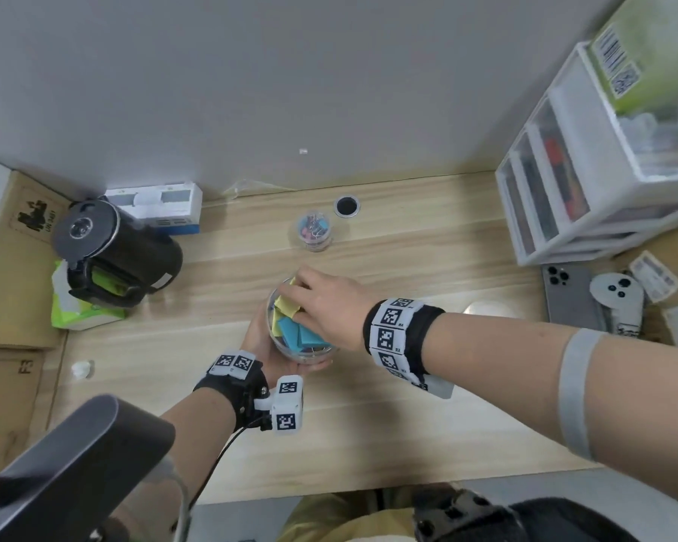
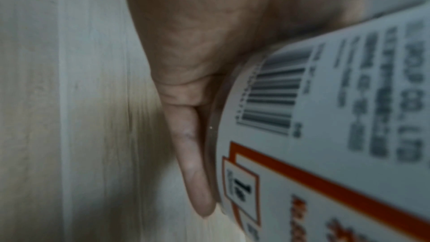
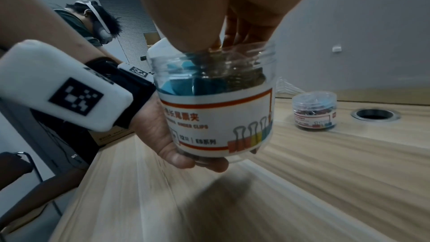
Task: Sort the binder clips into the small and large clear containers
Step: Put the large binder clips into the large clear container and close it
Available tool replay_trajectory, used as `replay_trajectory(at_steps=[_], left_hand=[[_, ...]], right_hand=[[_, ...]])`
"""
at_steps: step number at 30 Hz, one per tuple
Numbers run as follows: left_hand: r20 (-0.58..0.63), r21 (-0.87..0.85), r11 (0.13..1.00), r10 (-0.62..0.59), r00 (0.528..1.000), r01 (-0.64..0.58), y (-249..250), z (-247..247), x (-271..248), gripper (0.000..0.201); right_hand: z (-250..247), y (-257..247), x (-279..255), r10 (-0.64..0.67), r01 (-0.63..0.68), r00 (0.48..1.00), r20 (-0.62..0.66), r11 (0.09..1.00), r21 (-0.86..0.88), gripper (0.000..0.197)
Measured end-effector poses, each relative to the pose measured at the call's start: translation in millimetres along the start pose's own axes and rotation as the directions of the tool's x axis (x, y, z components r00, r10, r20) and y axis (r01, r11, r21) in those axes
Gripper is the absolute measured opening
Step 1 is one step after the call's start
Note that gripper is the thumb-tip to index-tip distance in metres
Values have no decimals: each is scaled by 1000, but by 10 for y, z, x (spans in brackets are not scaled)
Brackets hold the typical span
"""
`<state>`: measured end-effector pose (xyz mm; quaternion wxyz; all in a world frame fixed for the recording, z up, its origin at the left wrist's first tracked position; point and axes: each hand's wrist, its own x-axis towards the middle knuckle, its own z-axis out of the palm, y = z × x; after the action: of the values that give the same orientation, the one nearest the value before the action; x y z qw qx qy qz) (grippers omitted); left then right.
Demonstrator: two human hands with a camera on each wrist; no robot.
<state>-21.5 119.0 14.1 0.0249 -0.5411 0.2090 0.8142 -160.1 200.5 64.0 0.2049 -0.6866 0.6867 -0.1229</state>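
Note:
The large clear container (image 1: 310, 356) (image 3: 216, 117) (image 2: 325, 117), with a white and orange label, is held above the wooden table by my left hand (image 1: 259, 338) (image 3: 186, 159) (image 2: 186, 62), which cups its side and base. Inside it lie big yellow (image 1: 286, 303) and blue (image 1: 300, 332) (image 3: 177, 84) binder clips. My right hand (image 1: 296, 291) (image 3: 216, 49) reaches into its open mouth, with bunched fingers pinching the yellow clip at the top. The small clear container (image 1: 314, 230) (image 3: 315, 111) stands further back, holding several small coloured clips.
A black kettle (image 1: 118, 248), a green tissue pack (image 1: 79, 307) and cardboard boxes (image 1: 4, 267) sit at the left. At the right are a white drawer unit (image 1: 588, 170), a phone (image 1: 568, 299) and a controller (image 1: 617, 297). A cable hole (image 1: 346, 206) lies behind the small container.

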Motion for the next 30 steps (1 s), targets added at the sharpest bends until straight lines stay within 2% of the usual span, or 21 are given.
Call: replay_trajectory(at_steps=[3, 5, 6, 8, 10, 12, 14, 16, 18, 22, 24, 27, 30], left_hand=[[-14, 49, 999, 9, 1000, -8, -43, 64, 66, 51], [-66, 71, 996, 56, 996, -52, -46, 120, 119, 41], [-77, 72, 995, 72, 994, -66, -36, 150, 131, 42], [-24, 38, 999, 15, 1000, -14, -12, 231, 142, 50], [15, 25, 999, -33, 999, 33, 11, 251, 175, 60], [21, 46, 998, -47, 999, 46, 5, 289, 213, 63], [27, 51, 997, -58, 998, 56, -23, 326, 248, 62], [39, 50, 997, -67, 997, 65, -49, 364, 273, 63], [56, 50, 996, -83, 995, 80, -63, 397, 275, 66], [50, 63, 994, -96, 994, 93, -77, 415, 271, 72], [48, 59, 993, -109, 993, 106, -68, 381, 253, 78], [48, 48, 993, -107, 993, 104, -40, 319, 187, 79], [51, 31, 996, -84, 995, 83, -21, 236, 144, 82]], right_hand=[[-17, 116, -184, -47, 48, 997, -64, 999, 22, 41], [-81, 222, -321, -78, 86, 983, -167, 995, 41, 41], [-116, 299, -386, -49, 66, 973, -223, 995, 69, 41], [-201, 515, -547, 136, -77, 941, -311, 978, 196, 41], [-245, 806, -705, 363, -282, 880, -307, 918, 279, 46], [-221, 1135, -904, 550, -520, 813, -192, 834, 185, 61], [-115, 1394, -1138, 697, -698, 716, 37, 716, 22, 87], [29, 1529, -1372, 784, -783, 579, 224, 611, -118, 116], [189, 1561, -1553, 821, -788, 495, 284, 562, -252, 129], [426, 1535, -1671, 845, -788, 473, 250, 533, -309, 96], [420, 1508, -1619, 851, -793, 467, 240, 523, -311, 89], [277, 1477, -1472, 823, -779, 493, 283, 562, -277, 91], [48, 1429, -1253, 738, -734, 597, 316, 661, -157, 113]])
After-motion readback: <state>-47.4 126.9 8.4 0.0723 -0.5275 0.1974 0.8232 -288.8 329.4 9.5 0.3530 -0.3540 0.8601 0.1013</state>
